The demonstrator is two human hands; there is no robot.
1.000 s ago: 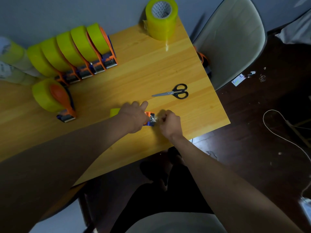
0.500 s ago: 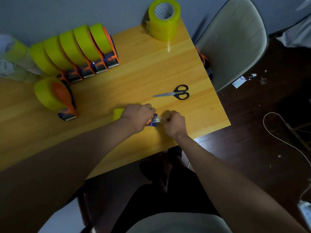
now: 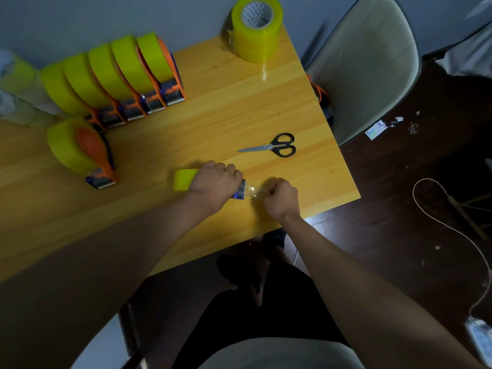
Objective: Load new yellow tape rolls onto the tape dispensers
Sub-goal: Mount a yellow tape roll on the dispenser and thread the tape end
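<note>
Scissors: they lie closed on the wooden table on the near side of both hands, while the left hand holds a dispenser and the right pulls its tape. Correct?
Not quite. The head view shows the scissors beyond the left hand and right hand, farther up the table; the dispenser part holds.

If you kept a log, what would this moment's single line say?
left hand: grips dispenser with yellow roll | right hand: pinches tape end | scissors: idle

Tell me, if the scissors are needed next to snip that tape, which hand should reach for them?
Probably the right hand. The scissors lie just beyond it, handles on its side, though it must first release the tape end. The left hand grips the dispenser.
</note>
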